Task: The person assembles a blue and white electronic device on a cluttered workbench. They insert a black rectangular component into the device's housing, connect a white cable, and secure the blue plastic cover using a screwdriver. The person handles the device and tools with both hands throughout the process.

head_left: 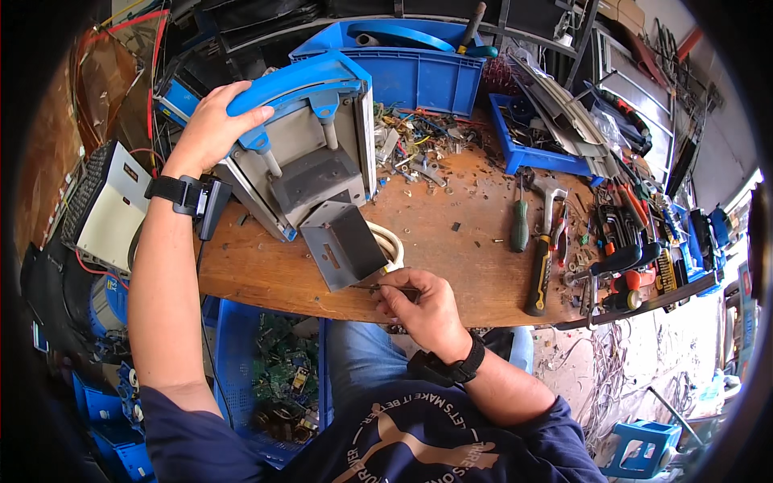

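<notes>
A metal device with a blue curved frame and grey side rails stands tilted on the wooden bench. My left hand is closed over the blue top edge, thumb on the near side. Two grey posts and a dark metal box sit inside the device. From its lower end juts a black bent bracket with a slot, and a thick cream cable loops beside it. My right hand is at the bench's front edge, just below the bracket. Its fingers are pinched together on something small, dark and thin that I cannot make out.
Hand tools lie to the right: a green-handled screwdriver, a hammer, pliers. Scrap bits cover the bench behind them. Blue crates stand at the back. A blue bin of circuit boards sits below the front edge.
</notes>
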`<state>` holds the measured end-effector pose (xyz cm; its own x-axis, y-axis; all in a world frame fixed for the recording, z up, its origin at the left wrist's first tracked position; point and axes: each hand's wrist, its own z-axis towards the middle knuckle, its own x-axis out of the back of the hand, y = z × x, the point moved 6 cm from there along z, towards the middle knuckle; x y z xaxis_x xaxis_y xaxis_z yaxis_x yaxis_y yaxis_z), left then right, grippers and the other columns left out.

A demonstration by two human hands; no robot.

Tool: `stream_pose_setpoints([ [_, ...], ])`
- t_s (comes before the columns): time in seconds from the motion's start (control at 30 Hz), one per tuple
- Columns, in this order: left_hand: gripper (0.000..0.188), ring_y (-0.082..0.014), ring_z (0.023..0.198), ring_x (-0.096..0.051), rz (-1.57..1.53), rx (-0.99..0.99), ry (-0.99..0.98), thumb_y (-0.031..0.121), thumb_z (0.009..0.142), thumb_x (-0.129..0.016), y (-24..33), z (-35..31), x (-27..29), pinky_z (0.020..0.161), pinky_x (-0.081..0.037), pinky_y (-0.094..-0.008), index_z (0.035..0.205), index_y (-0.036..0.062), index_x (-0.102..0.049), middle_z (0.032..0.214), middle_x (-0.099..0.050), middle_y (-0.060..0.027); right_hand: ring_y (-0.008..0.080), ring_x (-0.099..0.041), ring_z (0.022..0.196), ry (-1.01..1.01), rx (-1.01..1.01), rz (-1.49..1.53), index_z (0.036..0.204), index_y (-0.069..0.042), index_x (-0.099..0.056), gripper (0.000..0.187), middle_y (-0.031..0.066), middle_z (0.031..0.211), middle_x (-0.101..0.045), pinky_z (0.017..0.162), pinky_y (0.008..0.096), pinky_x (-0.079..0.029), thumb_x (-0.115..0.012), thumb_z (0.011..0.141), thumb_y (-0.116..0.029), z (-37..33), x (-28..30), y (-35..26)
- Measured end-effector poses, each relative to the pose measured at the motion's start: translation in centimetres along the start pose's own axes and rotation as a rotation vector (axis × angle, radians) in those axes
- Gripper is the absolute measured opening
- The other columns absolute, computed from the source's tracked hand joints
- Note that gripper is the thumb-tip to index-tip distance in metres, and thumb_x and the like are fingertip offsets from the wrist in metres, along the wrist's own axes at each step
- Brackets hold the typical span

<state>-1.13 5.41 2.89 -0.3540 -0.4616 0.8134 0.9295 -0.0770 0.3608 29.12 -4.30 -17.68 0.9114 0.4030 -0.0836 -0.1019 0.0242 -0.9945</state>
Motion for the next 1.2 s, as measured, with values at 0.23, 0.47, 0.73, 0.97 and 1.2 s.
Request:
stream_pose_setpoints([
  [0.23,0.066,-0.0318,0.118,-0.058,-0.075,-0.115,0.096,0.042,0.082,-0.076,0.5,-0.2,0.7,0.102,-0.044,-0.0379,0.127,-0.0038,-0.06,0.127,-0.059,-0.02,0.0103,-0.066,0.076,0.024,-0.016,-0.064,0.109,0.003,-0.063,0.015,0.0074,0.088,-0.07,0.063,0.022,-0.054,-0.056,0.098,-0.002,-0.6,0.7,-0.4],
  [0.47,0.058,-0.0312,0.121,-0.055,-0.126,-0.118,0.117,0.04,0.084,-0.075,0.5,-0.8,0.8,0.105,-0.041,-0.0383,0.122,-0.0015,-0.063,0.127,-0.059,-0.019,0.0096,-0.064,0.073,-0.015,-0.13,0.162,0.112,0.002,-0.065,0.019,0.0053,0.084,-0.068,0.065,0.0225,-0.054,-0.052,0.1,-0.005,-1.6,1.5,-1.6],
  [0.73,0.034,-0.0198,0.099,-0.063,-0.271,-0.088,0.545,0.025,0.09,-0.072,2.1,-6.4,4.4,0.092,-0.046,-0.033,0.111,-0.0011,-0.067,0.105,-0.069,-0.01,0.01,-0.064,0.071,0.047,-0.112,0.312,0.111,0.004,-0.063,0.019,0.0072,0.088,-0.069,0.061,0.0224,-0.051,-0.055,0.099,-0.008,-0.9,1.3,-1.6],
  [0.97,0.009,-0.0046,0.063,-0.048,-0.981,0.153,0.332,0.01,0.093,-0.066,6.9,-21.1,-4.7,0.057,-0.037,-0.0195,0.093,0.0003,-0.068,0.079,-0.062,0.0007,0.014,-0.066,0.067,0.004,-0.231,0.471,0.109,0.002,-0.057,0.014,0.0108,0.091,-0.07,0.059,0.024,-0.054,-0.05,0.101,-0.007,-0.5,1.3,-1.8],
  [1.2,0.022,-0.006,0.059,-0.046,-0.928,0.315,0.109,0.018,0.098,-0.061,9.7,-23.0,-7.1,0.054,-0.034,-0.0212,0.101,-0.0028,-0.068,0.066,-0.054,0.0012,0.0146,-0.067,0.067,-0.131,-0.157,0.529,0.11,0.0,-0.053,0.014,0.0128,0.091,-0.071,0.056,0.0232,-0.053,-0.053,0.102,-0.011,-1.1,-2.5,-3.6],
])
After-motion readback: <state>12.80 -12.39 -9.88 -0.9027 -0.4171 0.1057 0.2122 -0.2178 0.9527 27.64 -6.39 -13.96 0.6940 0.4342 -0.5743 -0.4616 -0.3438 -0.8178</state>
